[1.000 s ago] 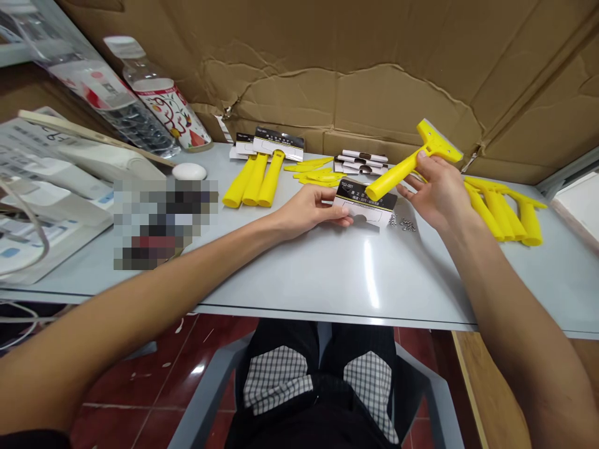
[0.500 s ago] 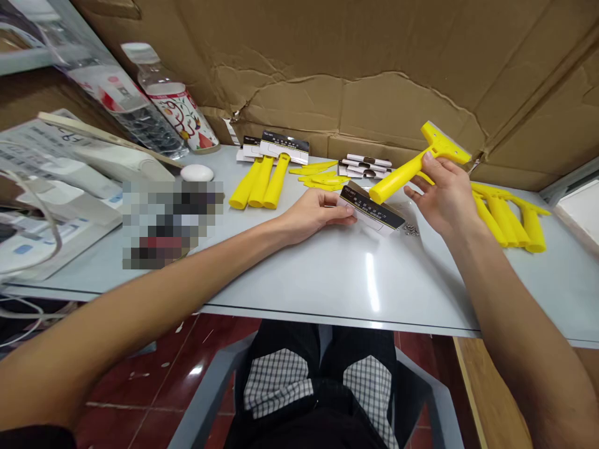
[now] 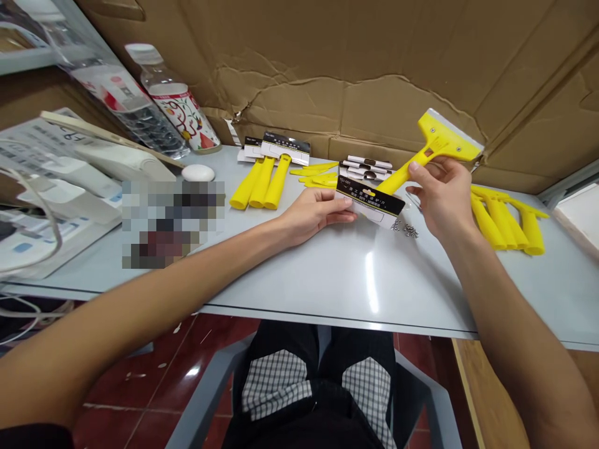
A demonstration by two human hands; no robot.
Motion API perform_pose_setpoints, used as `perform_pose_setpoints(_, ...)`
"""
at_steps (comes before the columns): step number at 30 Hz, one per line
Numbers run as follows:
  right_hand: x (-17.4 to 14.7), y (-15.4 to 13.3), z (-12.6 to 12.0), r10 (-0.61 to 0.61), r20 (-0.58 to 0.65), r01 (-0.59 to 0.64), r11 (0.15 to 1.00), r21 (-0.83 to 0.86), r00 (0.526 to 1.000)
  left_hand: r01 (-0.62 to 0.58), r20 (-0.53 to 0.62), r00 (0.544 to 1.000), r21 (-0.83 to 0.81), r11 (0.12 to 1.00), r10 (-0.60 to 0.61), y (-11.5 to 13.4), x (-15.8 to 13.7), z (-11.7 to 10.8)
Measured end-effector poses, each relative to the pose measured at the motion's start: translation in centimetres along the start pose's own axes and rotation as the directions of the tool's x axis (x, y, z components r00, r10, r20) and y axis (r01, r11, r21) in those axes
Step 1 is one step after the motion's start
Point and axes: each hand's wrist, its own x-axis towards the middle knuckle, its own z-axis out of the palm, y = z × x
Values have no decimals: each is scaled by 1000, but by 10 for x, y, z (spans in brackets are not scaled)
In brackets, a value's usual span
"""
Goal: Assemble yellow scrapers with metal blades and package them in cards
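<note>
My right hand (image 3: 444, 193) grips a yellow scraper (image 3: 447, 138) near its head, blade end up and to the right. The handle slants down to the left, and its lower end is hidden behind a black-and-white header card (image 3: 369, 198). My left hand (image 3: 321, 212) pinches that card by its left edge; part of a clear bag shows behind it. Small screws (image 3: 406, 229) lie on the table just below the card. Behind my hands are flat yellow plastic pieces (image 3: 322, 178) and a stack of folded cards (image 3: 367, 167).
Scrapers with cards (image 3: 270, 182) lie at the back left, beside a white egg-shaped object (image 3: 198, 173) and a water bottle (image 3: 180, 112). More yellow scrapers (image 3: 510, 224) sit at the right. Cardboard (image 3: 355, 50) walls the back of the table (image 3: 304, 280).
The scraper has tipped, its head rising to the right and its handle end passing behind the card. The card in my left hand has turned more toward me.
</note>
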Motion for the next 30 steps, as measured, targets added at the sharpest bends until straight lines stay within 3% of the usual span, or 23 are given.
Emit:
perform_pose_setpoints(10,-15,-11,11,186,110,-198,974,109,976,-171,-112,979,-2,985,169,-10,-8,11)
perform_pose_setpoints(14,-26,-12,20,226,183,-248,963,106,957,-134,-114,985,-54,990,127,-12,-14,18)
perform_pose_setpoints(19,-39,-12,32,290,345,-323,946,42,893,-144,-149,979,-29,989,138,-14,-16,20)
perform_pose_setpoints(24,-35,-15,27,393,331,-434,899,57,858,-136,-193,973,-23,990,129,-13,-15,18)
perform_pose_setpoints(28,-34,-16,21,394,483,-451,892,2,782,-178,-255,953,-39,983,162,-13,-13,17)
perform_pose_setpoints(30,-35,-14,21,410,483,-439,897,-57,774,-194,-273,946,-41,980,176,-12,-12,17)
